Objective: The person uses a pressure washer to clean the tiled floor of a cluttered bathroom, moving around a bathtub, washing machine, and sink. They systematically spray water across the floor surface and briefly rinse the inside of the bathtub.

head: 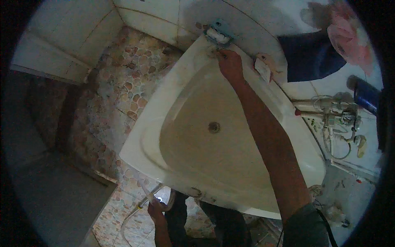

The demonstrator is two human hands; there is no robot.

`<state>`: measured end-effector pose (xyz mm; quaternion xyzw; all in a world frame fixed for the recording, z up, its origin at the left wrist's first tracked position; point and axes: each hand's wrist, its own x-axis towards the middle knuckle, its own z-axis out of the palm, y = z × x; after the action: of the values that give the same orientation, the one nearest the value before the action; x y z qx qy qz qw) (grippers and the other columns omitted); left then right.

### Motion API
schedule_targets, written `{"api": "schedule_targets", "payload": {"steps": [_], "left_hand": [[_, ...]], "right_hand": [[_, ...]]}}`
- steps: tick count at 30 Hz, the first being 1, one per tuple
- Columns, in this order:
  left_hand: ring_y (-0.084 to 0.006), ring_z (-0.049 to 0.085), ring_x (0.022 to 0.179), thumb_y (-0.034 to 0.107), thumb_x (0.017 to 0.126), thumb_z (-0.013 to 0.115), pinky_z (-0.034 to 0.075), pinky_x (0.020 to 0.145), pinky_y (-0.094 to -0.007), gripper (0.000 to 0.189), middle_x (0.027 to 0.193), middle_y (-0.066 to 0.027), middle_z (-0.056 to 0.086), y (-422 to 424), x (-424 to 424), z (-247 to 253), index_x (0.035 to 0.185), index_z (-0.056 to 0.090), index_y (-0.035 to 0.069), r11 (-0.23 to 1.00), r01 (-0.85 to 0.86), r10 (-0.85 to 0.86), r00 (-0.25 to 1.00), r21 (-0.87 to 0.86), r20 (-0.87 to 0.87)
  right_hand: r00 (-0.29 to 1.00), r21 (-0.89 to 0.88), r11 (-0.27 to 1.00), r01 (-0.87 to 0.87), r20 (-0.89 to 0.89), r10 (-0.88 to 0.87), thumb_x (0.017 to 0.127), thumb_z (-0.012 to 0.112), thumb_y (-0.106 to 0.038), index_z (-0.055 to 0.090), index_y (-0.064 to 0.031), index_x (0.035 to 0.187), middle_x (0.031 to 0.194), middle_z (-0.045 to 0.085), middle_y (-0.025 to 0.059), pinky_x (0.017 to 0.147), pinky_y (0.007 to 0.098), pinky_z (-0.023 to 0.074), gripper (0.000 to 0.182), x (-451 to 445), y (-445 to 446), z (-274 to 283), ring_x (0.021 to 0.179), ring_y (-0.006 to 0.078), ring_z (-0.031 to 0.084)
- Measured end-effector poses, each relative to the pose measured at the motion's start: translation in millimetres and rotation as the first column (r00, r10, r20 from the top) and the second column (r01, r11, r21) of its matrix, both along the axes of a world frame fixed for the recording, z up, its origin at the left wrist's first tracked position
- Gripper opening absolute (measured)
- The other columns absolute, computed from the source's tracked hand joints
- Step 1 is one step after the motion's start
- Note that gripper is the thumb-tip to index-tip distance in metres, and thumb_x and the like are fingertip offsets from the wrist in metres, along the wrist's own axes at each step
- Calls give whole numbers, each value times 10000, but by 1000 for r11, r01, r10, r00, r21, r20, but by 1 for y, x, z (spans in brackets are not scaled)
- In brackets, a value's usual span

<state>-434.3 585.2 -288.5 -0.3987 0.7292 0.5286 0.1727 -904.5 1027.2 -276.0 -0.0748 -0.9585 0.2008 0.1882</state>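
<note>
A cream corner bathtub point(185, 111) with a round drain point(214, 127) lies before me. Across it reaches my right arm; my right hand point(230, 63), fingers bent, is at the tub's far corner beside a teal-edged soap holder point(218, 36). Whether something small is between those fingers cannot be seen. Low at the left, outside the near rim, my left hand point(159, 208) is closed around a fitting with a bright light or glare at it, which I take for a shower handset point(149, 196). A pale hose point(125, 228) curves down from there.
Faucet pipes and valves point(331, 115) are on the right wall, below a dark cloth point(311, 57) and a pink mesh item point(348, 40). A small holder point(265, 68) stands by the right rim. A grey panel point(58, 197) borders the pebble-patterned floor point(135, 74).
</note>
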Motion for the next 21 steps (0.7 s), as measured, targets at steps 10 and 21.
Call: {"api": "schedule_targets", "payload": {"steps": [10,21], "left_hand": [[-128,534,594,209,941,526,455,536,-283,223,706,-33,569,8,36,-23,915,632,15,996,23,-40,979,-87,-202],[-212,597,554,340,958,499,482,531,-354,360,683,-99,608,-28,-26,215,883,601,3,966,-186,175,982,178,77]], "right_hand": [[986,-385,917,103,160,-44,884,604,-151,632,17,1002,986,655,150,743,380,508,207,147,-9,-104,860,280,636],[490,-868,-109,485,166,856,985,458,-376,380,-43,1390,1184,565,32,908,336,427,530,453,-330,99,1052,150,542]]}}
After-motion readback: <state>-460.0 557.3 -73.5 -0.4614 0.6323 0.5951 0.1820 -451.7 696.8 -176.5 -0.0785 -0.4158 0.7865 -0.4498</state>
